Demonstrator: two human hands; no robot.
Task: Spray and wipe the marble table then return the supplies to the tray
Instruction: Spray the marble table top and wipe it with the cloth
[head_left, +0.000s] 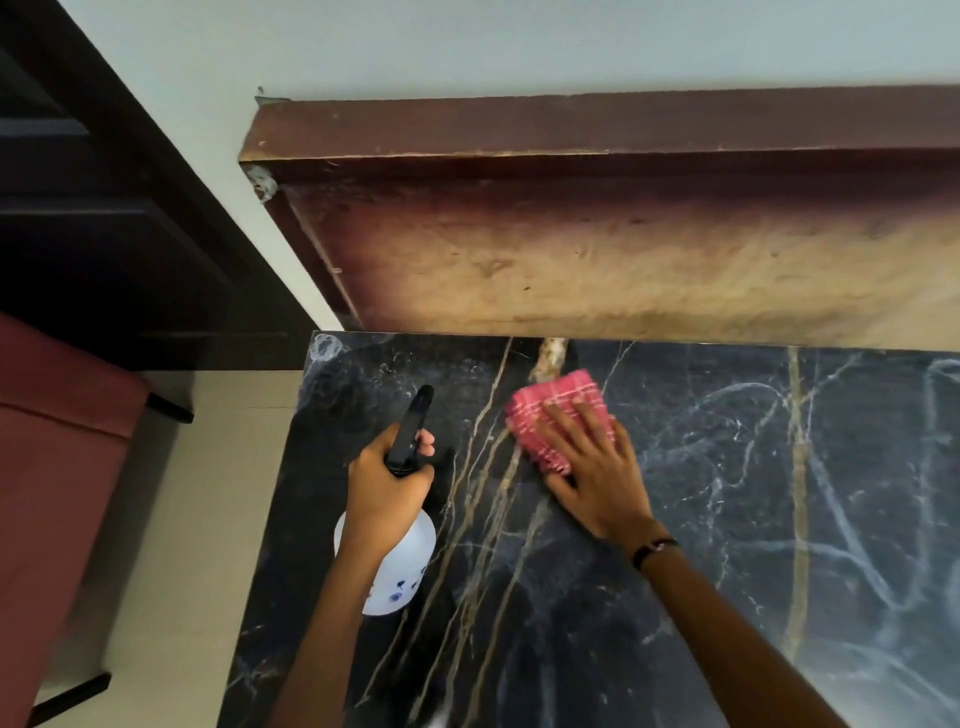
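Landmark: marble table (727, 519), dark, pale veins.
Cloth: pink cloth (556, 415) flat on the table near its far edge, under the wooden shelf (623, 260).
Right hand: right hand (592, 467) open, palm and fingers pressing the cloth down.
Left hand: left hand (387, 488) wrapped around the spray bottle (397, 551), above the table's left edge.
Bottle axis: nozzle points away, toward the far edge.
Key relation: unwiped table stretches right of the cloth; right hand is nearer.
Tray: not in view.

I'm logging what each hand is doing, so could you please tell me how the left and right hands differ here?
The left hand is curled shut around the neck of the spray bottle, while the right hand lies flat, fingers spread on the red cloth. The left holds its item up near the table edge; the right presses its item against the marble. Only the right wrist wears a band. Both are bare.
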